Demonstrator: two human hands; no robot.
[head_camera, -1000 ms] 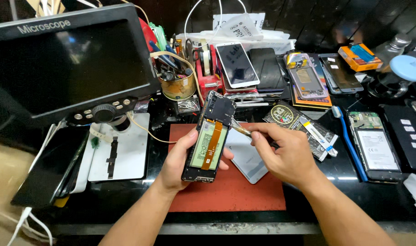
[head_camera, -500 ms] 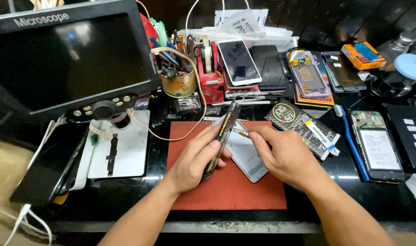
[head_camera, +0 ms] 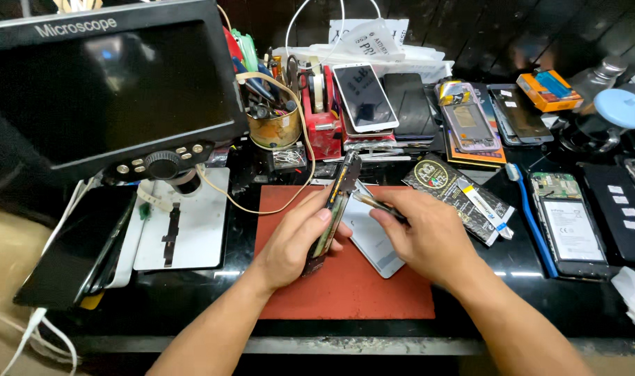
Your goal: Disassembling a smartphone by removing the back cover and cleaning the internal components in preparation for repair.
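Observation:
My left hand [head_camera: 294, 240] grips an opened phone [head_camera: 337, 202] turned on its edge above a red work mat [head_camera: 345, 292]. Its exposed inside faces right, toward my other hand. My right hand [head_camera: 422, 233] pinches thin metal tweezers [head_camera: 373, 202], their tip touching the phone near its upper end. A pale grey phone back cover [head_camera: 373, 244] lies flat on the mat under my right hand.
A microscope monitor [head_camera: 101, 90] stands at the left over a white base plate [head_camera: 185, 230]. A tin of tools [head_camera: 275, 125], a red tape holder [head_camera: 321, 115] and several phones [head_camera: 364, 94] line the back. A dismantled phone [head_camera: 564, 223] and blue brush [head_camera: 533, 216] lie right.
My left hand has rolled the phone from facing up to standing on its edge. My right hand keeps the tweezers at its upper end.

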